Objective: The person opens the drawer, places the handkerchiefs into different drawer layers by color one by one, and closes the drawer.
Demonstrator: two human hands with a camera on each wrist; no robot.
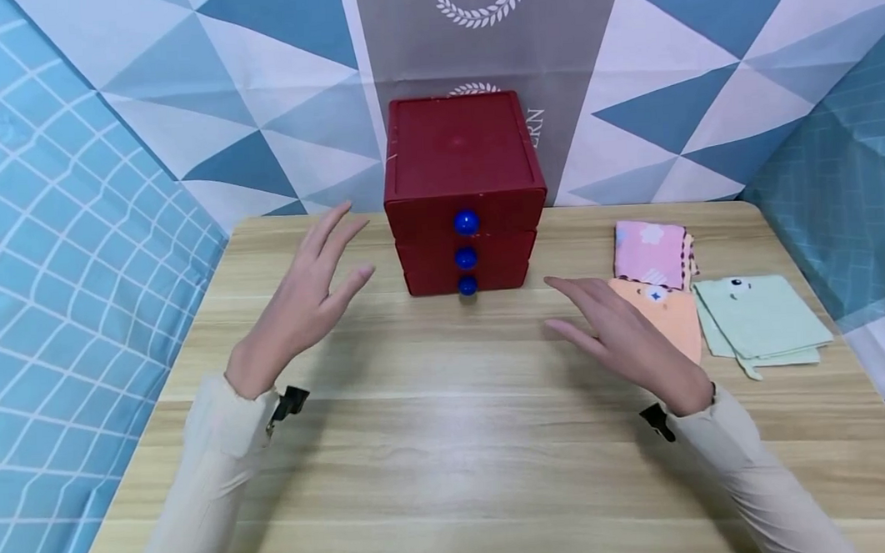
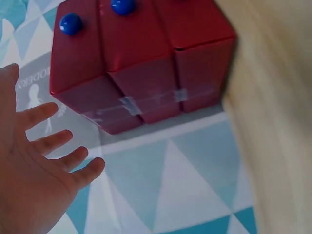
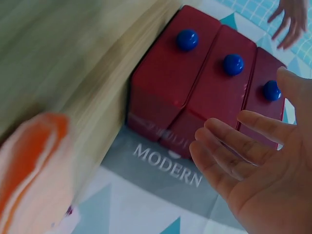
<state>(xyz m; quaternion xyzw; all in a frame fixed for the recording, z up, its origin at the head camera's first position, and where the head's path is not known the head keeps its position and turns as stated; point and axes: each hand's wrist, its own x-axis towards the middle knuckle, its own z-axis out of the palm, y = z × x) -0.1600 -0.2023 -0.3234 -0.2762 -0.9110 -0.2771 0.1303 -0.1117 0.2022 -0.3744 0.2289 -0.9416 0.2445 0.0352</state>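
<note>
A dark red cabinet of three stacked drawers [image 1: 462, 154] stands at the back middle of the wooden table, each drawer front bearing a round blue knob [image 1: 465, 223]. All three drawers are closed. To its left my left hand [image 1: 304, 292] hovers over the table, fingers spread and holding nothing. My right hand [image 1: 625, 329] is held up to the right of the cabinet, fingers extended, also holding nothing. In the head view it partly overlaps an orange cloth [image 1: 670, 319]. Clear tape [image 2: 130, 105] shows along the cabinet's side in the left wrist view.
A folded pink cloth [image 1: 650, 253] lies on the right of the table [image 1: 451, 443], behind the orange one. Next to them is a folded pale green cloth [image 1: 771, 318]. Patterned fabric [image 1: 290, 92] hangs behind the table, with blue checked fabric [image 1: 73, 246] at the left.
</note>
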